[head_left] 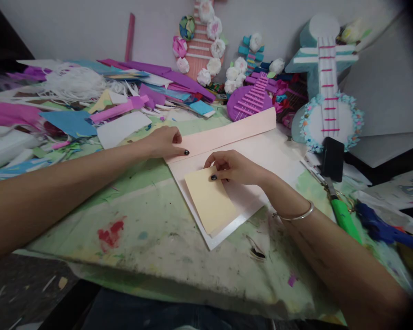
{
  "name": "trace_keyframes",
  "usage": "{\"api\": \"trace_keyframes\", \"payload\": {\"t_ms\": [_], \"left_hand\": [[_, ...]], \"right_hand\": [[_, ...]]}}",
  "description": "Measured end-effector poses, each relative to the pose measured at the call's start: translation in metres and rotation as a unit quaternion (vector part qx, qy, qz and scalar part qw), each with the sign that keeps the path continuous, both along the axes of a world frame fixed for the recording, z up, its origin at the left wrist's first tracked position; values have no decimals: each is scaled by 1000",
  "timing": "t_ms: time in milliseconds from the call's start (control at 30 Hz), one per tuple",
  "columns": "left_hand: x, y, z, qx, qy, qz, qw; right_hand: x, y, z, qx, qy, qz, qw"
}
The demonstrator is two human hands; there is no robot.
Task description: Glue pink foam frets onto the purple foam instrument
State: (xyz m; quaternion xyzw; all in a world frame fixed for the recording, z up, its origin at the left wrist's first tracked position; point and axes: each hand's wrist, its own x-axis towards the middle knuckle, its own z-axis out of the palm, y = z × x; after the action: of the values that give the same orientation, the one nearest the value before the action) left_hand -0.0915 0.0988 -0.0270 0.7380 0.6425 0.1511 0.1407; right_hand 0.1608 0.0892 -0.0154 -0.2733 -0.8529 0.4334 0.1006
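Note:
My left hand [163, 143] is closed at the left end of a pale pink foam or paper strip [227, 133], its thumb lying on top and fingers curled. The strip lies across the far part of a white sheet [234, 224]. My right hand [234, 167] pinches a pale yellow rectangular card [209, 199] by its upper right edge, thumb on top. The card rests tilted over the near corner of the white sheet, and its far edge is partly behind my fingers.
Coloured scraps [69, 121] crowd the left. Behind stand a purple model instrument [251, 103] and a pale blue one [330, 105]. A black phone-like object [332, 158], a green-handled cutter [344, 217] and a blue glue gun [382, 224] lie right. The table's cloth [141, 256] is stained.

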Motion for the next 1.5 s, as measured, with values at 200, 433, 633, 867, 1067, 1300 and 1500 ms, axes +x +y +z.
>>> {"api": "trace_keyframes", "payload": {"t_ms": [200,433,633,867,1067,1300,1500], "left_hand": [[-3,16,-8,35,58,21,998],[-2,22,4,-43,-10,54,998],[-6,30,0,11,-33,59,998],[-11,30,-3,14,-45,53,997],[-15,30,-5,35,-37,49,997],[-20,29,-14,85,-44,26,995],[-21,27,-16,89,-49,34,994]], "right_hand": [[-1,-4,1,57,-13,1,998],[-1,-12,9,119,-48,-11,992],[-1,-16,9,138,-58,-7,989],[1,-17,2,124,-29,-43,991],[1,-15,-7,96,-10,-80,992],[2,-17,-10,106,-11,-83,991],[2,-19,-9,116,-16,-66,991]]}}
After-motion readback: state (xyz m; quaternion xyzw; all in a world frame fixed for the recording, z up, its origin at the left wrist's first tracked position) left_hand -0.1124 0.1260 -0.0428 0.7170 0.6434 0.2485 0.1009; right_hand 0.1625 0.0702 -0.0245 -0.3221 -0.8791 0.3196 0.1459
